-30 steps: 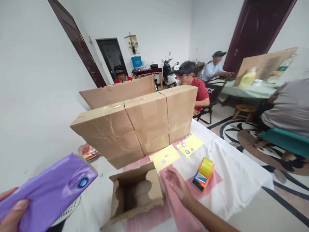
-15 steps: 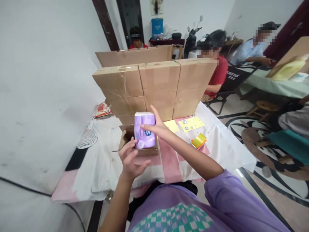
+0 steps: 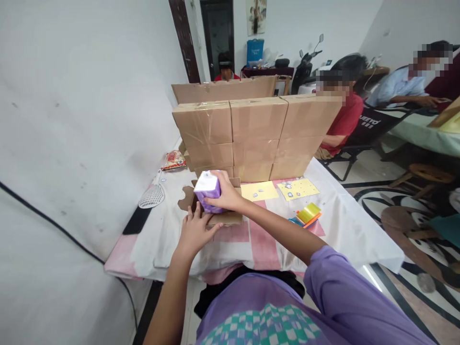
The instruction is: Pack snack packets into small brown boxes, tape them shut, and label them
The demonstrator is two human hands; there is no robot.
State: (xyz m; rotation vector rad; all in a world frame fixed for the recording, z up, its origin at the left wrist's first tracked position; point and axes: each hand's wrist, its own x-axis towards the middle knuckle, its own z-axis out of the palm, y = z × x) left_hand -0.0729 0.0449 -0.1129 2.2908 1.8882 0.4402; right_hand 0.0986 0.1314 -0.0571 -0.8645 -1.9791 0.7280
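My right hand [image 3: 227, 191] is wrapped round a purple-and-white tissue pack [image 3: 208, 186], its white end facing up. The pack stands over the opening of a small cardboard box [image 3: 226, 219] whose flaps are folded out; its lower end is partly hidden by my left hand and the box's near side. My left hand [image 3: 196, 229] lies at the box's near left edge with fingers spread, the fingertips close to the bottom of the pack. Whether those fingertips touch the pack I cannot tell.
A wall of stacked cardboard boxes [image 3: 257, 139] rises behind the small box. Yellow sheets [image 3: 298, 189] and colourful packets [image 3: 308, 214] lie to the right. At left are a white slotted skimmer [image 3: 151, 196], a black slab [image 3: 137, 220] and a red-and-white bag [image 3: 174, 159]. Other people sit beyond.
The tissue pack has tipped so its white end faces up, lower over the box. My right hand has turned over with it, and my left hand has come down onto the box edge.
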